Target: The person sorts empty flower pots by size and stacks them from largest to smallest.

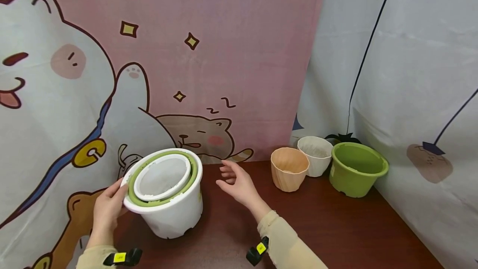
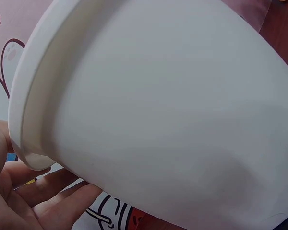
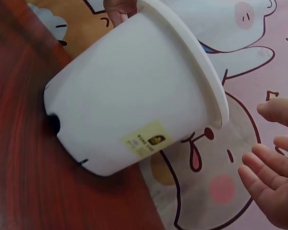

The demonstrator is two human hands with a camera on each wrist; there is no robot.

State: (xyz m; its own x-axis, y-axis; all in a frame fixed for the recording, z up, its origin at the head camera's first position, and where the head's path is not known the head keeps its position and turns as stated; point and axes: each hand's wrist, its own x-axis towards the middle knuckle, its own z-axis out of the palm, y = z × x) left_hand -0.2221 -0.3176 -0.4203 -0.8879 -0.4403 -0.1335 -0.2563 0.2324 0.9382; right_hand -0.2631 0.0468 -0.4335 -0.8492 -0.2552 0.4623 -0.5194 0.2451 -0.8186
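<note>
At the left of the head view is a large white flowerpot (image 1: 171, 221), tilted slightly, its base at the table. Nested inside it sit a green pot (image 1: 193, 173) and a smaller white pot (image 1: 162, 177), rims showing as rings. My left hand (image 1: 106, 211) grips the outer pot's rim at its left side, with fingers (image 2: 62, 203) beneath the lip. To the right of the pots, my right hand (image 1: 240, 184) is held apart from them, fingers loosely bent and holding nothing. A yellowish label (image 3: 146, 140) marks the outer pot's side.
Toward the back right of the dark red-brown table (image 1: 321, 227) stand a peach pot (image 1: 289, 173), a small white pot (image 1: 317, 163) and a green pot (image 1: 352, 177). A pink cartoon curtain (image 1: 242, 53) hangs behind, and a pale one (image 1: 422, 94) borders the right.
</note>
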